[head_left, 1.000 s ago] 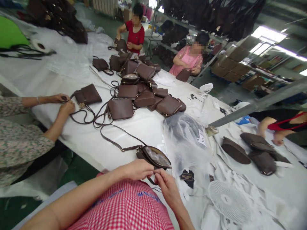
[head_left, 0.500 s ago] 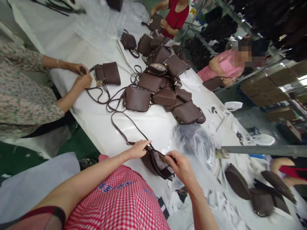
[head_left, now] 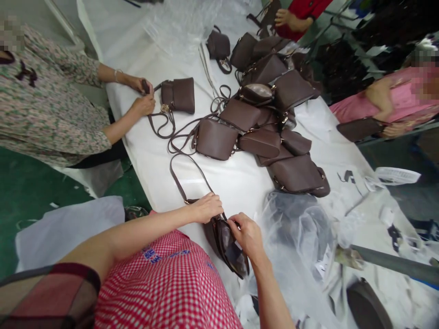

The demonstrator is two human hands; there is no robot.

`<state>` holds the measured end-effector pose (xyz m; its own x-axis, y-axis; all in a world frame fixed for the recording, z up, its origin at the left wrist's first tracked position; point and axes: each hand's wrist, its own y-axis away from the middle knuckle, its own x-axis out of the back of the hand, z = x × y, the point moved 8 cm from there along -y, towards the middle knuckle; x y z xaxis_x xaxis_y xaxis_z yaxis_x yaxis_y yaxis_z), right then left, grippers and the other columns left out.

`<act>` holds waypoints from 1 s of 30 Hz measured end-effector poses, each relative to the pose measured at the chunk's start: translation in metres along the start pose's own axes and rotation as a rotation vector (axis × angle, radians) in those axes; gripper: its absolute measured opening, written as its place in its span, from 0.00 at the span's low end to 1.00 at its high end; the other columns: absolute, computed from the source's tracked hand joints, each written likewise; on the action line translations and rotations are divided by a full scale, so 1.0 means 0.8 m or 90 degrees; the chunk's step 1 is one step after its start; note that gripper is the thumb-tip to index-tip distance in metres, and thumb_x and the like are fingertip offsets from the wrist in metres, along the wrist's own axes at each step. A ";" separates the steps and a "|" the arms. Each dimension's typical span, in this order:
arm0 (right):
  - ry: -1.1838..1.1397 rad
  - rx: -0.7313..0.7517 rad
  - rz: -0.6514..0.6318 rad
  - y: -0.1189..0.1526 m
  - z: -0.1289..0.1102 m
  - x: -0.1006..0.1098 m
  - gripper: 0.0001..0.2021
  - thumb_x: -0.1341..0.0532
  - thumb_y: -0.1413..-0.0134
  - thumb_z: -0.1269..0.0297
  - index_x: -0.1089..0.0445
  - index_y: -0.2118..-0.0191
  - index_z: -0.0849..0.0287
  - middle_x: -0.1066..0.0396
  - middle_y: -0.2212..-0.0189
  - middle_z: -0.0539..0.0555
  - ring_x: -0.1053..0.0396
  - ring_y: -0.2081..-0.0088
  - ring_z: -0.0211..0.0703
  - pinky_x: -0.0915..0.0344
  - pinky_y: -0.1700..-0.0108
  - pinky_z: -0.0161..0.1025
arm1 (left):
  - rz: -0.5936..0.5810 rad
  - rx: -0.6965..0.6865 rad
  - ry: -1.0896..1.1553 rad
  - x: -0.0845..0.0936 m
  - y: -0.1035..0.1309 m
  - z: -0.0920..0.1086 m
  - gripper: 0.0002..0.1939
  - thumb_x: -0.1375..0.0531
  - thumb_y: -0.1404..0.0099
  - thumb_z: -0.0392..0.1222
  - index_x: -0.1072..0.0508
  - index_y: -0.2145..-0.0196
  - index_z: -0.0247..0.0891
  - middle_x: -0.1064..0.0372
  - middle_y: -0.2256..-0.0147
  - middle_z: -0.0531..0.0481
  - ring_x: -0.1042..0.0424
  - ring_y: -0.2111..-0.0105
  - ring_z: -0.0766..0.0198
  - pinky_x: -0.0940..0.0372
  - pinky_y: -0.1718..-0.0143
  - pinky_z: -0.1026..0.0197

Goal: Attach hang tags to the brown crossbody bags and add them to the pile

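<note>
A: Your bag (head_left: pixel 219 240): position?
B: At the near edge of the white table (head_left: pixel 161 183), before your apron (head_left: pixel 164 283). Tilted, mouth open; strap (head_left: pixel 179 186) looped out toward the brown pile (head_left: pixel 240 114).
A: Your left hand (head_left: pixel 207 208)?
B: Fingers curled over the bag's strap end; fingertips hidden from you.
A: Your right hand (head_left: pixel 247 233)?
B: Thumb and fingers pinching the mouth's rim.
A: Nearby?
B: Clear plastic (head_left: pixel 298 228) to your right; at your left, a co-worker's hands (head_left: pixel 144 98) beside another bag (head_left: pixel 178 95).
</note>
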<state>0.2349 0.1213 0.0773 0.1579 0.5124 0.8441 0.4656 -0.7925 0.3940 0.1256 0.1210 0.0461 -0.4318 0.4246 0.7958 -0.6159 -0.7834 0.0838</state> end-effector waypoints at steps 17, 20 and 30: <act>0.210 -0.051 -0.048 -0.008 -0.027 -0.004 0.11 0.47 0.38 0.63 0.29 0.67 0.57 0.29 0.69 0.53 0.30 0.70 0.39 0.49 0.73 0.35 | -0.052 0.298 0.054 -0.023 0.029 -0.012 0.11 0.49 0.38 0.33 0.27 0.63 0.39 0.25 0.70 0.42 0.25 0.67 0.52 0.36 0.67 0.57; 0.225 -0.056 -0.072 -0.014 -0.034 -0.007 0.12 0.48 0.38 0.64 0.28 0.67 0.57 0.29 0.69 0.54 0.29 0.70 0.40 0.47 0.73 0.34 | -0.042 0.301 0.062 -0.023 0.030 -0.011 0.11 0.48 0.37 0.34 0.27 0.64 0.39 0.25 0.70 0.43 0.25 0.68 0.54 0.35 0.66 0.58; 0.234 -0.087 -0.106 -0.029 -0.035 -0.014 0.08 0.43 0.41 0.64 0.26 0.66 0.58 0.26 0.66 0.57 0.26 0.64 0.46 0.41 0.69 0.36 | 0.059 0.279 0.146 -0.027 0.032 -0.017 0.25 0.49 0.39 0.29 0.33 0.45 0.42 0.25 0.60 0.45 0.27 0.60 0.57 0.34 0.59 0.58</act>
<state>0.1979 0.1245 0.0692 -0.2430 0.5045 0.8285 0.3343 -0.7582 0.5598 0.1100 0.0980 0.0228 -0.6354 0.3938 0.6642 -0.2543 -0.9189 0.3015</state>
